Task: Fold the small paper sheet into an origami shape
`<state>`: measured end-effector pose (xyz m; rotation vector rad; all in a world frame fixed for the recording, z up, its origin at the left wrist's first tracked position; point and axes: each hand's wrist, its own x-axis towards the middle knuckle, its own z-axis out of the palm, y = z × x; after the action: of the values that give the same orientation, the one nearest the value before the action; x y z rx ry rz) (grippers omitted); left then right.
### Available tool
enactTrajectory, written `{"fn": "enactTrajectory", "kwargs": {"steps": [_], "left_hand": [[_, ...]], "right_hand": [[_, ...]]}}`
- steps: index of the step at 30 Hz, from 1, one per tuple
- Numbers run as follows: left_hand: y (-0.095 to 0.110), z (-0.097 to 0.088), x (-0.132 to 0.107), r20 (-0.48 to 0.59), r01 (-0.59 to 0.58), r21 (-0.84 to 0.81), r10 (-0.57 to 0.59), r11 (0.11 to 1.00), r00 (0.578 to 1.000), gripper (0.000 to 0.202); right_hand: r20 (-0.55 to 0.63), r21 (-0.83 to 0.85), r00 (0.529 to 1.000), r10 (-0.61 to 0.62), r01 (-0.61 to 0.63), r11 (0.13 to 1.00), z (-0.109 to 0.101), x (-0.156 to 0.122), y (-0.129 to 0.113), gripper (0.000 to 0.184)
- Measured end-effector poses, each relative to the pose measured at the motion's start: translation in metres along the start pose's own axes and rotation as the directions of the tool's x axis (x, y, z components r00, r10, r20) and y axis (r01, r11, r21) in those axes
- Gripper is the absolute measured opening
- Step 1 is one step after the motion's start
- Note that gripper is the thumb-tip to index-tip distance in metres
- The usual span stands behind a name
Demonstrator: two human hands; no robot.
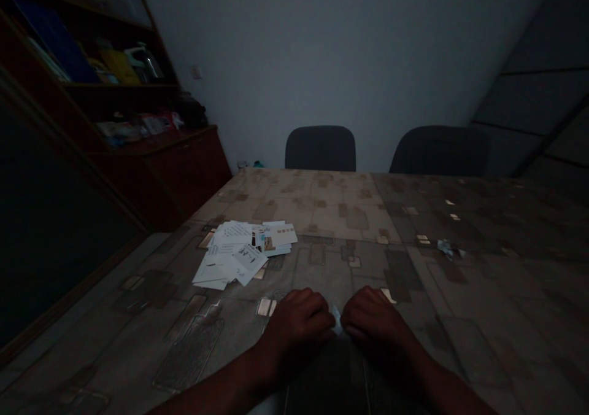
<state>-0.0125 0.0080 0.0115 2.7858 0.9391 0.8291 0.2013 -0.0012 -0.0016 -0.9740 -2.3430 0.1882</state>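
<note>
Close together over the near part of the table, my left hand point(301, 318) and my right hand point(375, 318) are both closed. A small pale piece of paper point(337, 320) shows in the narrow gap between them, pinched from both sides. Most of it is hidden behind my fingers, and the dim light blurs its details. Beyond my left hand lies a loose, fanned pile of white cards point(230, 252), some with printed writing and small pictures. Farther right, a little heap of pale scraps point(450, 249) rests on the patterned tablecloth point(322, 206).
Two dark chairs point(321, 148) stand behind the table's far edge, against a plain wall. At the left is a dark red cabinet point(184, 169) with open shelves holding a blue folder point(57, 40), a kettle point(146, 62) and other items.
</note>
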Motion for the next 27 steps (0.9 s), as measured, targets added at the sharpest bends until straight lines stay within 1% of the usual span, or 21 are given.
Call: {"fn": "enactTrajectory", "kwargs": {"steps": [3, 5, 9, 12, 16, 19, 24, 27], "left_hand": [[0.001, 0.002, 0.001, 0.017, 0.010, 0.013, -0.011, 1.000, 1.000, 0.017], [0.002, 0.002, 0.002, 0.039, 0.038, -0.004, -0.037, 0.999, 0.999, 0.017], [0.003, 0.001, 0.004, 0.108, 0.141, -0.118, -0.129, 0.983, 0.986, 0.008], [0.004, 0.000, 0.004, 0.136, 0.214, -0.189, -0.190, 0.958, 0.972, 0.008], [0.006, -0.001, 0.006, 0.125, 0.299, -0.199, -0.278, 0.933, 0.952, 0.010], [0.008, -0.001, 0.008, 0.104, 0.326, -0.201, -0.311, 0.924, 0.945, 0.011], [0.009, -0.001, 0.009, 0.080, 0.340, -0.219, -0.330, 0.915, 0.940, 0.015], [0.008, -0.001, 0.009, 0.067, 0.368, -0.219, -0.363, 0.904, 0.929, 0.014]], "right_hand": [[0.026, -0.017, 1.000, 0.000, 0.000, 1.000, -0.004, 0.002, -0.004, 0.026], [0.031, -0.033, 0.999, 0.011, -0.010, 0.999, -0.006, 0.004, -0.007, 0.024], [0.005, -0.034, 0.999, 0.050, -0.050, 0.998, -0.008, 0.005, -0.013, 0.013], [0.005, -0.013, 0.995, 0.104, -0.104, 0.994, -0.009, 0.006, -0.016, 0.009], [0.005, 0.033, 0.978, 0.208, -0.208, 0.978, -0.010, 0.008, -0.020, 0.009], [0.017, 0.058, 0.964, 0.267, -0.267, 0.962, -0.009, 0.009, -0.019, 0.010], [0.072, 0.073, 0.959, 0.275, -0.280, 0.957, -0.007, 0.010, -0.014, 0.011], [0.045, 0.050, 0.951, 0.307, -0.309, 0.950, -0.005, 0.011, -0.016, 0.014]]}}
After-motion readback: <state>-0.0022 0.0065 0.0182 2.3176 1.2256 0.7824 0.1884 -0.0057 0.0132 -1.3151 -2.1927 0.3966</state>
